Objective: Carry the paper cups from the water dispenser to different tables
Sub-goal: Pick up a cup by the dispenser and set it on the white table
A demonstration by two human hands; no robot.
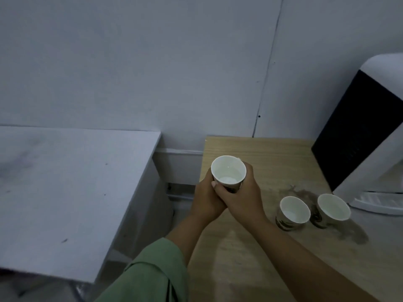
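A white paper cup (228, 171) with a dark pattern low on its side is held upright above the left edge of the wooden table (272, 158). My left hand (205, 199) and my right hand (242, 197) both wrap around its lower part. A little water shows at its bottom. Two more paper cups stand on the table to the right, one (293, 212) nearer me and another (332, 209) beside the water dispenser (366, 136), a white and black unit at the right edge.
A white table (65, 182) stands to the left, with a narrow gap between it and the wooden table. A grey wall runs behind both. Wet stains (353, 232) spread on the wood around the two standing cups.
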